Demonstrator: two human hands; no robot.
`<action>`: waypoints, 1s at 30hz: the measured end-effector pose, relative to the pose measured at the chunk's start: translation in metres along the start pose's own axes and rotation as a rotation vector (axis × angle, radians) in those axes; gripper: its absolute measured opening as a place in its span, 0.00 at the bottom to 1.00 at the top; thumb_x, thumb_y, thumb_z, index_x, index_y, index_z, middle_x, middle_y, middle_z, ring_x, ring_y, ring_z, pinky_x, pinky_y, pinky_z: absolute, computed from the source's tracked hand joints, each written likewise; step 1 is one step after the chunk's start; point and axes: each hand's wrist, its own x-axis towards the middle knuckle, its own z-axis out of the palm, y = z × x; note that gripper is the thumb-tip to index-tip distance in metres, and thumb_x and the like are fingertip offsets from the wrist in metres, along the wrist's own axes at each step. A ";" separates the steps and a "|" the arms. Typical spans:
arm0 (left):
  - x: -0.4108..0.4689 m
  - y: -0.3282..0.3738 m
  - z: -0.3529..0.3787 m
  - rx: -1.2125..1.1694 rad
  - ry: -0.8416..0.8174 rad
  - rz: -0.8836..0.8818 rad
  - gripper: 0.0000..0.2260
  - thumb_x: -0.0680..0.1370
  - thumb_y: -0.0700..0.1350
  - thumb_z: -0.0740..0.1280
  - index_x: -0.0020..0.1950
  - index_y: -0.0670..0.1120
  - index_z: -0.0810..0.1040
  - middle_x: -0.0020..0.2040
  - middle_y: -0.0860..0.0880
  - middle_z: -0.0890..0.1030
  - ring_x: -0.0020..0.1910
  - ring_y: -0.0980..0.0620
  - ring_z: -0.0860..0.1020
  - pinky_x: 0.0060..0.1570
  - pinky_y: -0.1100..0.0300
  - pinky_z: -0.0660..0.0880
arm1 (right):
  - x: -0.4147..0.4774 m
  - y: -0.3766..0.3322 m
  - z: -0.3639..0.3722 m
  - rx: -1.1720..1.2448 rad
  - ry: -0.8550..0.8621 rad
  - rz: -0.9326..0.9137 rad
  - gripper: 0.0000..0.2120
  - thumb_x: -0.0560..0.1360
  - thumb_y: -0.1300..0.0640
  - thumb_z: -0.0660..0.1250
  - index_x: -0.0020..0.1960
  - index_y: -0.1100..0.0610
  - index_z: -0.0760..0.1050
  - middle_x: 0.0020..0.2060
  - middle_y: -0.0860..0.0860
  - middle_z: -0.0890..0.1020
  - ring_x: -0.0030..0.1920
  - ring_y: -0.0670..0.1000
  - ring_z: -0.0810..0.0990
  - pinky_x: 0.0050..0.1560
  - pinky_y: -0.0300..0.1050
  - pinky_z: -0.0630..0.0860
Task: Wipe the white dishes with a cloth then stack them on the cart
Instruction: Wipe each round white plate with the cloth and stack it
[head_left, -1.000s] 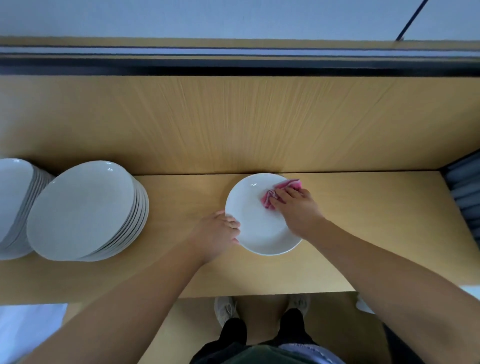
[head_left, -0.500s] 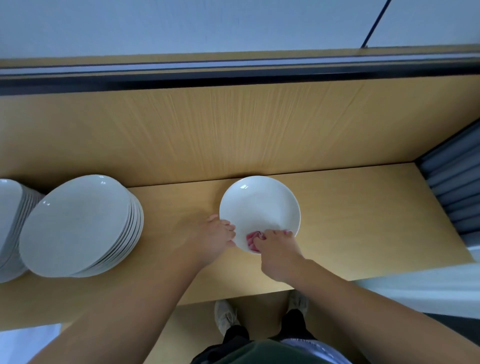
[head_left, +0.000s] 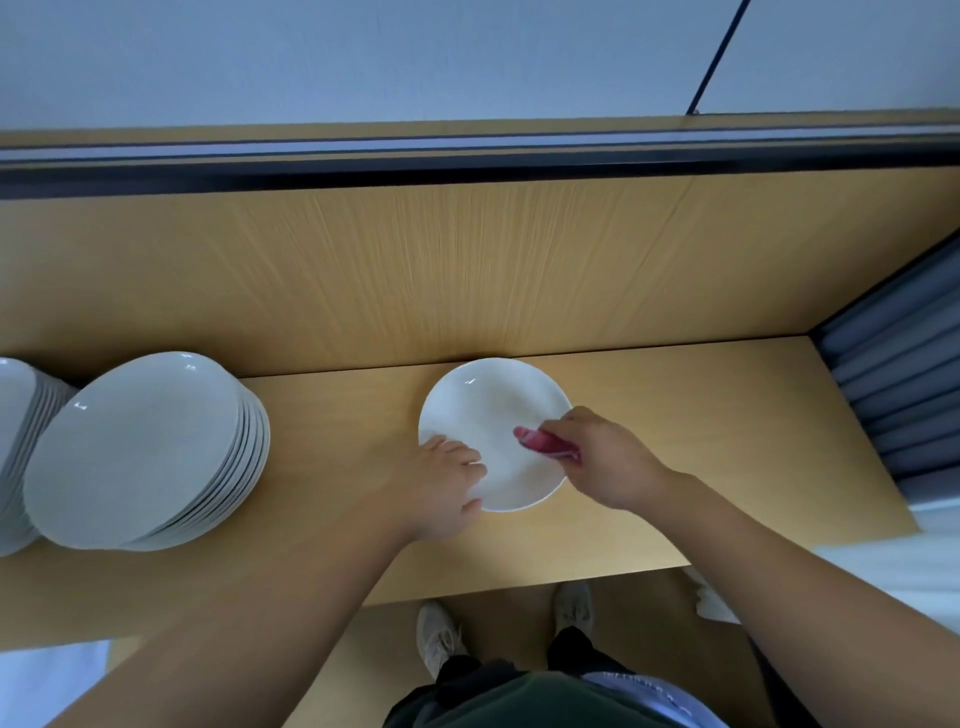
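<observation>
a single white plate (head_left: 488, 410) is seen lying flat on the wooden shelf (head_left: 727, 415), close to the back panel. its near left rim is gripped by the left hand (head_left: 447, 483), with the fingers curled over the edge. a pink cloth (head_left: 540, 441) is pinched in the bent fingers of the right hand (head_left: 602, 457) and held over the plate's right half. a stack of plates (head_left: 140, 447) is set well apart to the left, and a second stack (head_left: 15, 415) is just beside it at the frame edge.

The person's bare forearms (head_left: 260, 597) lead to a dark green top (head_left: 519, 699), black trousers (head_left: 571, 649), pale grey lace-up trainers (head_left: 436, 639), and possibly a light blue panel (head_left: 649, 696) at the waist.
</observation>
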 end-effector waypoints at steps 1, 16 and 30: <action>0.006 0.011 0.001 0.004 0.005 -0.006 0.20 0.80 0.55 0.56 0.66 0.47 0.71 0.70 0.48 0.69 0.70 0.48 0.65 0.71 0.51 0.56 | -0.001 0.007 -0.006 -0.002 0.015 0.007 0.11 0.80 0.47 0.60 0.59 0.44 0.77 0.47 0.46 0.72 0.46 0.49 0.76 0.45 0.42 0.72; 0.066 0.105 0.007 0.023 -0.134 -0.336 0.21 0.81 0.37 0.57 0.74 0.42 0.58 0.75 0.39 0.56 0.75 0.37 0.56 0.71 0.39 0.59 | -0.006 0.063 -0.044 0.035 0.058 -0.098 0.12 0.78 0.61 0.61 0.54 0.48 0.78 0.47 0.48 0.76 0.47 0.53 0.78 0.47 0.50 0.76; 0.047 0.113 -0.101 0.006 0.080 -0.572 0.13 0.76 0.34 0.59 0.60 0.42 0.67 0.51 0.44 0.78 0.45 0.43 0.79 0.35 0.55 0.66 | 0.015 0.059 -0.103 0.084 0.195 -0.315 0.15 0.76 0.64 0.62 0.57 0.49 0.79 0.47 0.47 0.77 0.49 0.52 0.79 0.48 0.52 0.77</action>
